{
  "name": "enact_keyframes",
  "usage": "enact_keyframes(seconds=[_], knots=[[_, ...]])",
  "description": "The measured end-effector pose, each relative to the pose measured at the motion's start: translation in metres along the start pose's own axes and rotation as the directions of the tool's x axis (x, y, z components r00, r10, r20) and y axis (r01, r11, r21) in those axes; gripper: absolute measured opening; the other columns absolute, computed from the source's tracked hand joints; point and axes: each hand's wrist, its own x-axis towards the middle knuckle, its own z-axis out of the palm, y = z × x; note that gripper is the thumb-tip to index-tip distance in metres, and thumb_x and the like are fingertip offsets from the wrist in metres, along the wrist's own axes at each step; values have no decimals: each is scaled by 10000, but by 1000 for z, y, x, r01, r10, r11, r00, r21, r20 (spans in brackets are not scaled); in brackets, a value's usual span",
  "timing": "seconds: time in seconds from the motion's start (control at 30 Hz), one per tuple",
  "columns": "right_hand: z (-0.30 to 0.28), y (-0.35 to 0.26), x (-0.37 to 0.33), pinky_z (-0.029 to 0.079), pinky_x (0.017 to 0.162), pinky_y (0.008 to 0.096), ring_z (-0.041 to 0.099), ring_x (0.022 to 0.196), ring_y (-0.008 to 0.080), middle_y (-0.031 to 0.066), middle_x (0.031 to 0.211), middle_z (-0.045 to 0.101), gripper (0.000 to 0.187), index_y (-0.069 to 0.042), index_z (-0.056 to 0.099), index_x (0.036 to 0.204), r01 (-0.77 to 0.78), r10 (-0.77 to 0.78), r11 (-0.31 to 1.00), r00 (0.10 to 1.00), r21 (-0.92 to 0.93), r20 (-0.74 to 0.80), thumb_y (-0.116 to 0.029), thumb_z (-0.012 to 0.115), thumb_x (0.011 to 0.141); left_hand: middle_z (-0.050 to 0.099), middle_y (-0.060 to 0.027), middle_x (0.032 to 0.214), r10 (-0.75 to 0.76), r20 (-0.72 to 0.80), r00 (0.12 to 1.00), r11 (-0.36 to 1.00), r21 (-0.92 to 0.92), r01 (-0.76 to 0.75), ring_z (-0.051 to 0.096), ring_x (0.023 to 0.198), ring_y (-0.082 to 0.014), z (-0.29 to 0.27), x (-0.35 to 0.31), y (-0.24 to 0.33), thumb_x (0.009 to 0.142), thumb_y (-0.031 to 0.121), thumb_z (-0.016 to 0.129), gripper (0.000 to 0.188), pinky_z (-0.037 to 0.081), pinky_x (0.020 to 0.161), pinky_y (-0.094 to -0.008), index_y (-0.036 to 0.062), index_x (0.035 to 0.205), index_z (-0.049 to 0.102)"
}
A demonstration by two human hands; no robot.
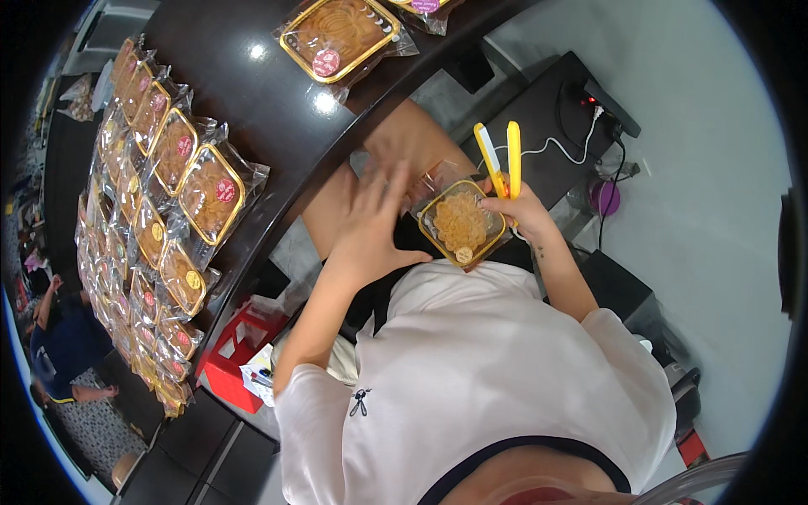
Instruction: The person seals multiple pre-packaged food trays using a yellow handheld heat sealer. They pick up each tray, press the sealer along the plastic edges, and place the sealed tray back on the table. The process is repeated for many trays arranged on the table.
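My right hand (528, 215) is closed round a small yellow flat iron (514, 156), whose two arms stand apart and point away from me; one has a pale plate inside. The same hand's thumb lies at the edge of a packed mooncake (459, 220). This golden cake sits in a gold-rimmed tray inside clear film, above my lap, with a small round sticker near its lower edge. My left hand (366, 225) is beside it, holding nothing, its fingers spread and slightly blurred.
Many wrapped mooncakes (210, 194) stand in rows on the dark curved counter (252, 118) at left. Another large wrapped mooncake (339, 35) lies near its edge. A red plastic basket (231, 383) is below. White cable (560, 145) runs to a power strip (612, 108). People are at far left.
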Motion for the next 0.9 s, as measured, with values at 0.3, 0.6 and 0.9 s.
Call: enact_keyframes(seconds=[0.3,0.6,0.9], knots=[[15,-37,44,278,372,192,385,397,29,-31,591,524,312,-19,624,879,42,-61,972,995,-230,-74,-289,741,775,581,-71,994,-553,453,699,-92,-867,490,598,855,-152,84,-30,-14,944,308,515,302,505,716,-292,40,1080,495],[30,-43,46,310,394,188,425,420,36,-17,595,539,304,-27,604,759,-97,66,953,991,-286,-118,-280,769,734,574,-37,995,-601,449,661,-238,-890,389,574,899,-122,89,-14,-16,919,259,567,285,489,772,-298,46,1083,473],[36,-43,26,262,391,191,380,413,37,-18,612,514,266,-32,595,863,-58,59,998,989,13,-136,-176,771,726,603,-41,969,-606,280,745,-106,-956,274,562,944,-110,73,-2,-1,869,110,629,419,475,801,-276,-23,1226,457]])
